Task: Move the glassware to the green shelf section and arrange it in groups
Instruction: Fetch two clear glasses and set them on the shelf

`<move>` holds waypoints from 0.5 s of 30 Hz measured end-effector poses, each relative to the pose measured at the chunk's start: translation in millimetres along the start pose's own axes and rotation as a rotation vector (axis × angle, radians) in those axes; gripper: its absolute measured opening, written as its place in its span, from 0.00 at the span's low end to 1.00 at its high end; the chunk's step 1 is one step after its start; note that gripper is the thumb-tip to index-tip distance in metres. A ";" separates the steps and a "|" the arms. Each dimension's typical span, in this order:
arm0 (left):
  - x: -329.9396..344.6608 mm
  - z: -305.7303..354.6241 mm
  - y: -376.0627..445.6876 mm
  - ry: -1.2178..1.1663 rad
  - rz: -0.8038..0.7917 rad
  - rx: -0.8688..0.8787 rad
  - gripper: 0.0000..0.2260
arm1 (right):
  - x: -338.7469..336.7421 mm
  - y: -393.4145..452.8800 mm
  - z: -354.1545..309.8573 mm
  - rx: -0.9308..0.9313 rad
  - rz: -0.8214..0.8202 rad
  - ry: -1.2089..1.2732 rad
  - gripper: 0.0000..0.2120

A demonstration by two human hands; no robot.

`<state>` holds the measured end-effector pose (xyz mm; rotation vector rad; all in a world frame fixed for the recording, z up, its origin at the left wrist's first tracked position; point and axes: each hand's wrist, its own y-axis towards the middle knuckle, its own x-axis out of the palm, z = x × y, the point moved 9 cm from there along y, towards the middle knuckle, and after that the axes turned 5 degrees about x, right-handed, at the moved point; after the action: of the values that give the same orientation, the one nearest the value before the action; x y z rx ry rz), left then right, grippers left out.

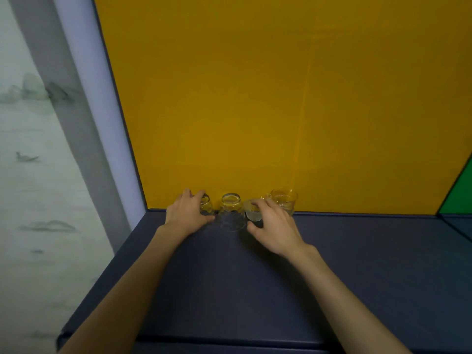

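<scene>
- Both bare forearms enter from the bottom edge, nearest the camera, and reach forward over the dark blue shelf surface toward its back edge.
- Left hand: fingers curled over the top and far side of a small clear glass, thumb at its near side. The glass is largely hidden by the hand; whether it is lifted off the surface cannot be told.
- Right hand: fingers curled round a frosted glass, thumb low at its near side. The glass appears to stand on the shelf.
- Between the two grips stands an untouched clear round-bodied glass, upright, mouth up, just beside the left thumb tip and close to the frosted glass.
- Beyond the right hand's fingers, on their outer side, stands a wider clear tumbler against the back wall. A further small piece of glass shows between the fingers and the tumbler; too hidden to identify.
- All glassware sits in one row at the foot of the yellow back panel.
- Green section: visible only at the far right edge, well apart from the right-hand grip.
- Outside the left grip, a pale grey shelf upright and a patterned wall.
</scene>
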<state>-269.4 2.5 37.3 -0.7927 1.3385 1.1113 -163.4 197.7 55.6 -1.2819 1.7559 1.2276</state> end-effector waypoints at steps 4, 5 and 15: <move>2.4 -2.8 -9.3 0.022 -0.082 -0.011 0.40 | 9.5 6.2 -3.0 0.002 -0.025 -0.021 0.32; 3.7 -2.7 -14.6 0.030 -0.097 -0.007 0.41 | 12.5 7.6 -4.3 -0.002 -0.033 -0.032 0.33; -19.9 -32.9 -74.0 -0.238 0.123 -0.109 0.38 | 30.8 44.3 -10.8 0.073 -0.088 -0.064 0.41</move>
<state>-209.2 -55.1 41.8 -0.6401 1.1454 1.3408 -215.0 180.8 46.4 -1.2508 1.6651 1.1330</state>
